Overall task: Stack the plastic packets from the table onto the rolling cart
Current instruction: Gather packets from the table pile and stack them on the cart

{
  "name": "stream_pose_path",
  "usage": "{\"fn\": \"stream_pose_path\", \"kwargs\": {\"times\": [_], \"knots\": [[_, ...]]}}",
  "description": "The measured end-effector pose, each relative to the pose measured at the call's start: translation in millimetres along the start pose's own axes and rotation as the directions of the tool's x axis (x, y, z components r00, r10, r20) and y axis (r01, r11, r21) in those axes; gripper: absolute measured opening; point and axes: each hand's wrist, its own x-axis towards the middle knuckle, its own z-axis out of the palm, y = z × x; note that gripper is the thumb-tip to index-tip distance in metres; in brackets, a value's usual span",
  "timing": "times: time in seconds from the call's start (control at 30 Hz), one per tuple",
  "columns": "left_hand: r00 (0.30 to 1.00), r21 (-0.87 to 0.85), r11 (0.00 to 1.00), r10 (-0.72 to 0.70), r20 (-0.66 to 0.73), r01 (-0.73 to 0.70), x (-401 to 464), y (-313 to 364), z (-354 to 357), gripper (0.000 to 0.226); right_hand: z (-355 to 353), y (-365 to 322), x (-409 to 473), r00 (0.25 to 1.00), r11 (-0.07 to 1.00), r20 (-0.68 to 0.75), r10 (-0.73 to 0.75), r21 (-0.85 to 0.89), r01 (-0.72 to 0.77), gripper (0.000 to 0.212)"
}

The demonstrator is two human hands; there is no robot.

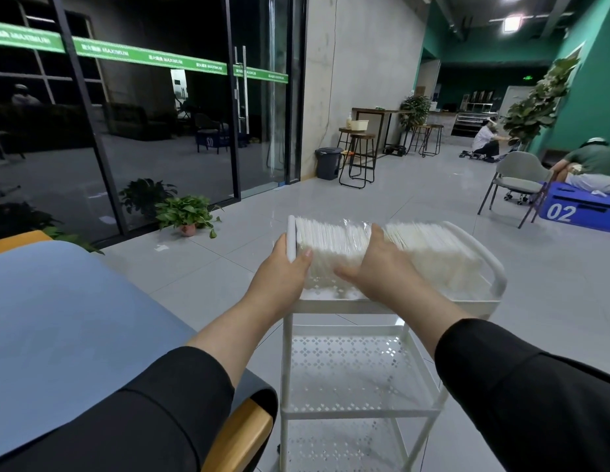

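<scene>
The white rolling cart [498, 280] stands in front of me with three perforated shelves. On its top shelf lie plastic packets [334, 241] of white sheets, side by side, with more packets [436, 257] to the right. My left hand [279, 267] grips the cart's left rail [291, 233], with its thumb against the end of the left packet. My right hand [377, 267] rests flat on top of the packets, fingers straight and thumb spread. The blue table [58, 318] lies at my left, and I see no packets on the part in view.
A wooden chair edge [242, 434] sits between table and cart. Potted plants [187, 212] stand by the glass wall at left. A grey chair [516, 180], a blue box [583, 207] and seated people are at far right. Stools [360, 155] and a bin [327, 163] stand by the wall.
</scene>
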Motion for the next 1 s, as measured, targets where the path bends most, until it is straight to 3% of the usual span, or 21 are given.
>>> {"fn": "stream_pose_path", "kwargs": {"times": [0.13, 0.37, 0.6, 1.0], "knots": [[1.000, -0.015, 1.000, -0.008, -0.003, 0.008, 0.6, -2.3, 0.7, 0.038, 2.0, 0.3, 1.3, 0.998, 0.998, -0.046, 0.039, 0.049, -0.036, 0.105], [1.000, -0.036, 0.999, -0.019, -0.001, 0.019, 0.3, -1.7, 0.7, 0.035, 3.3, -0.1, 4.1, 0.996, 0.993, 0.030, 0.088, 0.081, -0.090, 0.112], [1.000, -0.057, 0.998, -0.026, 0.007, 0.026, -0.9, -2.0, -0.6, 0.035, -3.6, -4.9, 2.2, 0.996, 0.983, -0.018, 0.083, 0.168, -0.079, 0.086], [0.999, -0.067, 0.998, 0.001, 0.038, 0.002, -0.7, -2.7, -4.5, 0.051, -7.5, -6.9, -1.0, 0.996, 0.930, 0.018, 0.083, 0.357, -0.084, 0.086]]}}
